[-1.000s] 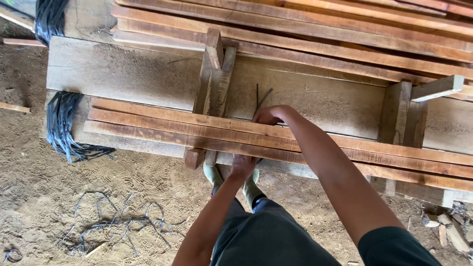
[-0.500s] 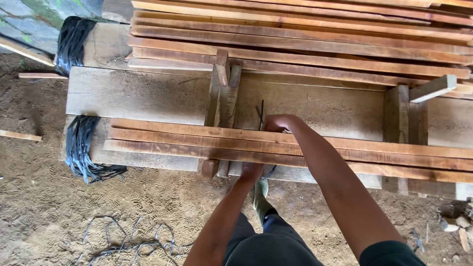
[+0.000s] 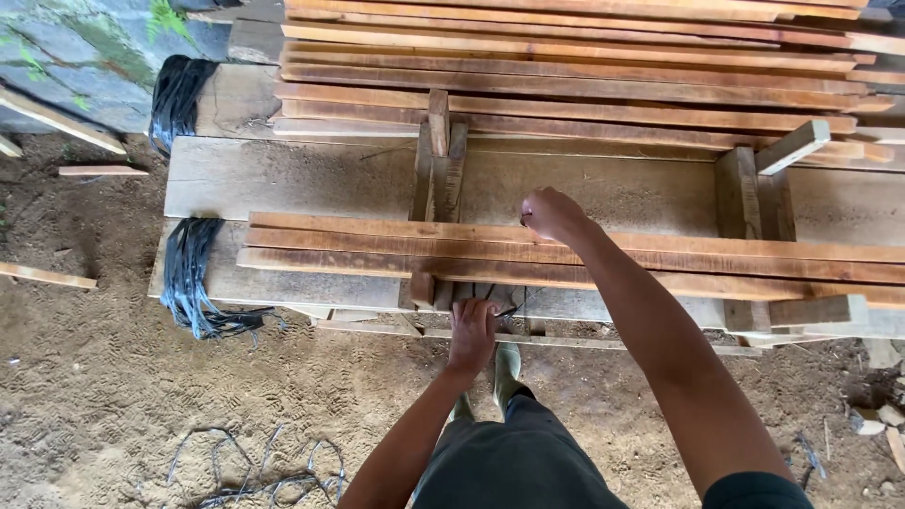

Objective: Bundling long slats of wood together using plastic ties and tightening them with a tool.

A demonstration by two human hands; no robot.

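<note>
Three reddish planks [image 3: 377, 247] lie bundled on the tabletop [image 3: 302, 179], long axis three to nine o'clock. Right hand [image 3: 550, 212], at the bundle's twelve o'clock edge, is fisted on a dark strap [image 3: 524, 219]. Left hand [image 3: 471, 325], at six o'clock below, pinches the strap's other end [image 3: 506, 310]. Both hands lie equally near.

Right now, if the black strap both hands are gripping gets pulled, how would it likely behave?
Probably floppy: the black strap is thin, and similar strips droop limply over the bench edge. Likely light, since the left hand and right hand pinch it with fingertips. It may snag, as it seems to pass around the stacked wooden slats.
</note>
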